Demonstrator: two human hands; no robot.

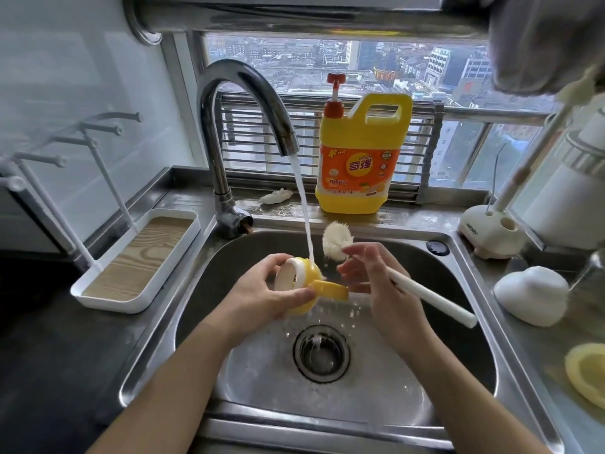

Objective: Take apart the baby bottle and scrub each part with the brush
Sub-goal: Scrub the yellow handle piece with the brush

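Left hand [258, 290], frame ctr, is gripping yellow bottle collar [309, 277] w/ handle over sink [458, 306]; water [302, 198] is running onto it. Right hand [386, 280], just right, is holding brush [337, 240], bristles up.

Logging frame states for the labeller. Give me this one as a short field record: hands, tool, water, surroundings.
left hand: grips yellow bottle part over sink
right hand: holds brush by its white handle, bristle head up
brush contact: none, bristles apart from the part
tap: running, water stream lands on the yellow part
behind sink: yellow dish soap jug, upright
left of sink: white drying rack
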